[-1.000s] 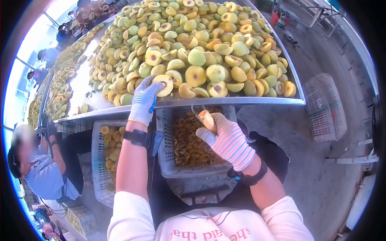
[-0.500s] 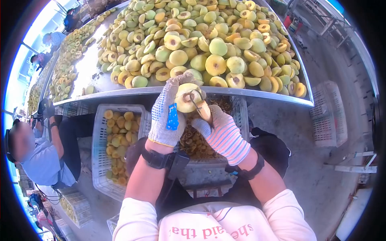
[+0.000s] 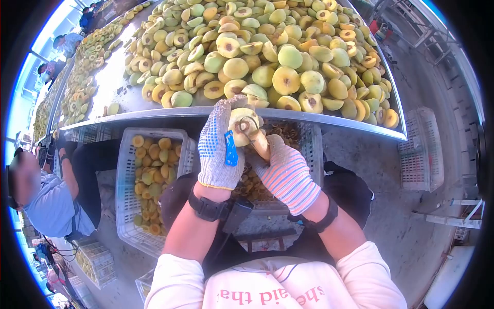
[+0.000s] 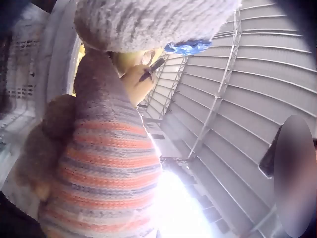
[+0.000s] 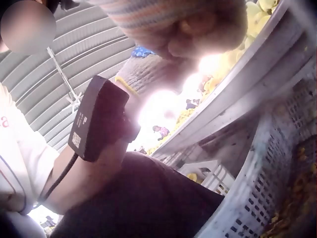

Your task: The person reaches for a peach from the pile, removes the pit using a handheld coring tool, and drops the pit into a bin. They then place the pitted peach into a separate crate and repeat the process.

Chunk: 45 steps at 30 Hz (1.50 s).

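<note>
My left hand (image 3: pixel 220 147), in a pale glove with blue dots and a blue patch, grips a greenish-yellow peach half (image 3: pixel 237 135) with its cut face and brown centre showing. My right hand (image 3: pixel 289 172), in a striped glove, holds a pitting tool (image 3: pixel 262 147) by its short wooden handle. The tool's thin curved metal loop lies against the middle of the cut face. Both hands are close together in front of the table edge. In the left wrist view the wooden handle shows between the gloves; in the right wrist view the fingers hide the fruit.
A metal table (image 3: pixel 170 113) bears a large heap of fruit halves (image 3: pixel 288 56). Below stand a crate (image 3: pixel 123 190) of yellow halves and another crate (image 3: pixel 315 154) with brownish scraps. A white crate (image 3: pixel 422 149) stands at right. Another person (image 3: pixel 54 198) sits at left.
My left hand has taken a peach half from the heap's front edge and brought it back to the tool. The right hand has stayed near its place, its metal loop now on the cut face.
</note>
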Motion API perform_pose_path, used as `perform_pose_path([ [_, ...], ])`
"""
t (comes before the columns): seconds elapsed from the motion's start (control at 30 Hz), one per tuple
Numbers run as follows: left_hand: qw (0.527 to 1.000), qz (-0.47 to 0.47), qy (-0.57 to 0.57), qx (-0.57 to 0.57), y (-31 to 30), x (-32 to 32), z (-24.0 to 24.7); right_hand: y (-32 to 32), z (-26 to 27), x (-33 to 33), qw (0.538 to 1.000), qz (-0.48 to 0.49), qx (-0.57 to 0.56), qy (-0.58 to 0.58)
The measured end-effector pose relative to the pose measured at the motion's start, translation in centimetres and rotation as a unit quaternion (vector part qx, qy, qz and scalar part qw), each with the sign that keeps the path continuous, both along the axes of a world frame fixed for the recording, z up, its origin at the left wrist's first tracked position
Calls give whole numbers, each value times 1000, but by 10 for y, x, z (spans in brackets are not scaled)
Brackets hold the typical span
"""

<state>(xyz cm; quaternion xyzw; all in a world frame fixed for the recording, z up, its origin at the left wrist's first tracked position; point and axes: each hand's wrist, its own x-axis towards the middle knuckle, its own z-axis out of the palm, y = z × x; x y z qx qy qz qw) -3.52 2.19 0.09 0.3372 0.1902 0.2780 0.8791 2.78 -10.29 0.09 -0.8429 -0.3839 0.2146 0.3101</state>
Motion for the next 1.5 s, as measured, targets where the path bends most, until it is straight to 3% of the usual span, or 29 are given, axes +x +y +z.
perform_pose_path([
  [0.13,997,19,12,74,3,-2,-6,2,0,-1,1000,10,-1,0],
  [0.2,964,74,74,245,0,-2,-11,3,-1,-1,1000,6,7,6],
  [0.27,937,101,103,318,0,-4,-12,4,0,-3,1000,-4,14,7],
  [0.37,963,96,77,238,-5,-7,-6,9,-2,-4,1000,-12,-1,10],
  [0.43,989,85,25,117,-11,-8,4,9,-5,-5,1000,-6,5,16],
  [0.57,972,132,54,186,-12,-7,-4,9,-19,-5,993,36,76,77],
  [0.67,962,98,63,246,-7,-10,0,5,-14,-4,963,72,202,165],
  [0.73,955,25,56,291,4,-11,6,0,14,1,947,51,115,297],
  [0.83,985,-23,48,163,3,-10,15,-6,32,4,891,41,70,447],
  [0.97,967,15,73,243,-1,2,10,-13,31,2,820,29,78,567],
  [1.1,975,-80,40,203,2,0,21,-21,16,10,753,84,104,644],
  [1.17,900,-53,109,419,14,0,2,-24,8,11,721,106,121,674],
  [1.3,876,-132,52,461,17,1,18,-29,11,9,706,105,122,690],
  [1.43,901,-236,82,355,18,4,33,-34,10,6,684,89,114,715],
  [1.5,958,-189,2,217,6,4,21,-34,12,7,693,97,111,706],
])
